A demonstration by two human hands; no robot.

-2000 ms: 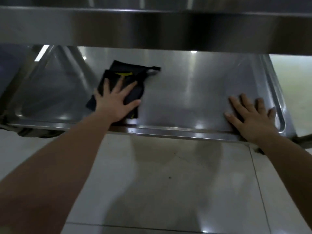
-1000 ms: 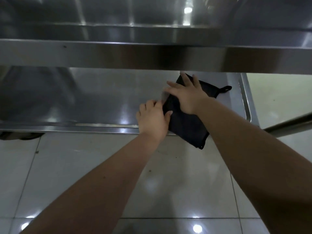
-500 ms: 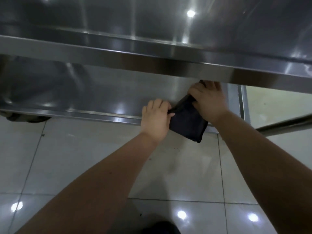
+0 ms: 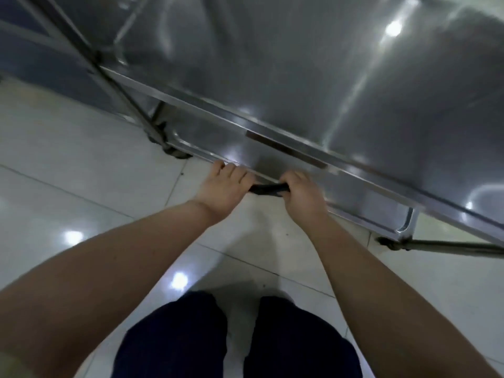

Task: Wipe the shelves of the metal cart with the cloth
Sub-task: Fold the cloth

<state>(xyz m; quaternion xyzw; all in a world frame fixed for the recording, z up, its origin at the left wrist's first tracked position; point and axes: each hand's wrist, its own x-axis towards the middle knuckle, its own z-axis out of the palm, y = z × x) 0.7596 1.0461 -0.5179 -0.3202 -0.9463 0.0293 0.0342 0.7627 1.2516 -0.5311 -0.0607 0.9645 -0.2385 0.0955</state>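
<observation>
Fingers of the left hand curl round one end of the cloth, a dark strip bunched into a narrow roll just at the front rim of the lower shelf. The right hand grips its other end, with its fingers folded under and mostly hidden. With the cloth gathered between both hands rather than spread flat, this reads as a refold or regrip between passes. The next move likely calls for flattening it under one palm and sweeping a stretch of the metal cart not yet wiped.
</observation>
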